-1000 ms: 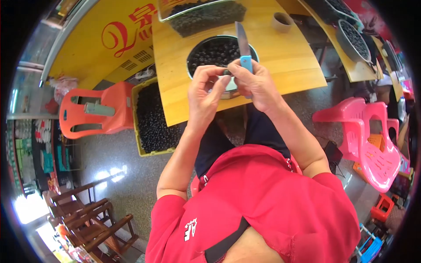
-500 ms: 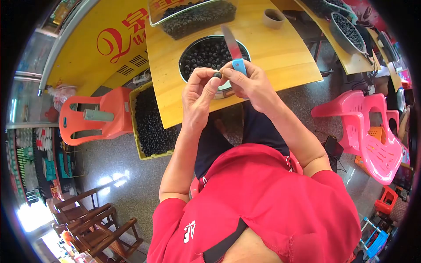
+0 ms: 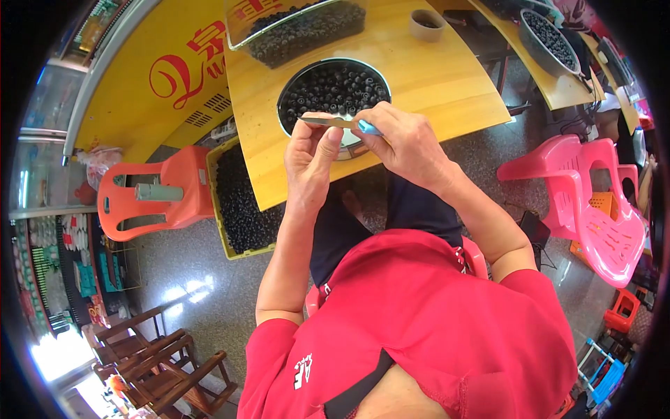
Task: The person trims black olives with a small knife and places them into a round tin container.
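Observation:
In my right hand [image 3: 405, 143], the fingers are wrapped round the light-blue handle of a knife [image 3: 324, 121]. Its blade lies nearly level, pointing left across the fingertips of my left hand [image 3: 310, 157]. Those fingers are pinched together around a small dark round piece, now mostly hidden by the blade and fingertips. Both hands are over the near rim of a round metal bowl [image 3: 280, 112]. Many dark round pieces [image 3: 335, 85], like berries or nuts, lie in the bowl; its pale inside shows near the hands.
Behind the bowl on the wooden table [image 3: 447, 91] stand a clear bin [image 3: 241, 43] of dark pieces and a small cup [image 3: 426, 26]. A yellow crate [image 3: 252, 251] of them is at left, by an orange chair [image 3: 157, 188]. Pink chairs [image 3: 558, 167] stand right.
The knife has swung down from upright to nearly level, its blade now over my left fingertips. My right hand has turned with it. The left hand keeps its pinch.

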Available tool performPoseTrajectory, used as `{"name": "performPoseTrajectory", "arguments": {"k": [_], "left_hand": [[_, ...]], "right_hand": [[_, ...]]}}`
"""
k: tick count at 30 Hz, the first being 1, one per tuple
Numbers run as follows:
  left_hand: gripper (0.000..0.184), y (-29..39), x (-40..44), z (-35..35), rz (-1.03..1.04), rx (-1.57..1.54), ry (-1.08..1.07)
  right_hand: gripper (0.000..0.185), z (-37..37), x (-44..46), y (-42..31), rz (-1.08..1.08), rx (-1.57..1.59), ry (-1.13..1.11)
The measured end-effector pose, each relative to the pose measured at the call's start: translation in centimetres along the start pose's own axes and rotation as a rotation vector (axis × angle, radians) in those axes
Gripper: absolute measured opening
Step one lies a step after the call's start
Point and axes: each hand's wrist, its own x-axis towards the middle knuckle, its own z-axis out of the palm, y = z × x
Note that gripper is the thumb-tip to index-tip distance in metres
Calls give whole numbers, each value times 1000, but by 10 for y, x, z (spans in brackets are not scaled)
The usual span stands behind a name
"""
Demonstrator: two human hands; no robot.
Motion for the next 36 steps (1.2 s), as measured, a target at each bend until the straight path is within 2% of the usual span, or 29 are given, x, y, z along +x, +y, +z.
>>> {"name": "performPoseTrajectory", "arguments": {"k": [3, 6, 9, 12, 15, 19, 24, 27, 30, 33, 36], "left_hand": [[16, 0, 0, -3, -3, -29, -21], [15, 4, -1, -2, 127, -85, -53], [12, 11, -3, -1, 162, -125, -47], [13, 4, -2, -7, 86, -99, 40], [13, 3, -1, -5, 139, -5, 7], [15, 3, -2, -7, 195, 94, 18], [16, -2, -3, -15, 215, 40, -39], [14, -5, -1, -17, 177, 25, -62], [15, -4, -1, -10, 89, -68, -25], [16, -4, 0, -9, 24, -110, 35], [16, -4, 0, -8, 9, -117, 50]], "right_hand": [[17, 2, -1, 2, 0, -14, -9], [17, 8, -1, 13, 49, -181, -26], [14, 10, -1, 20, 44, -102, 68], [16, -3, 14, -13, 412, 608, -1], [26, -11, 21, -25, 500, 646, -152], [25, -3, 21, -26, 546, 868, -133], [23, -1, 17, -25, 690, 1073, -165], [25, 1, 14, -20, 593, 996, -166], [20, 9, 9, -16, 448, 796, -61], [16, 7, 9, -16, 62, 332, 80], [18, 2, 5, -14, 25, 133, 4]]}}
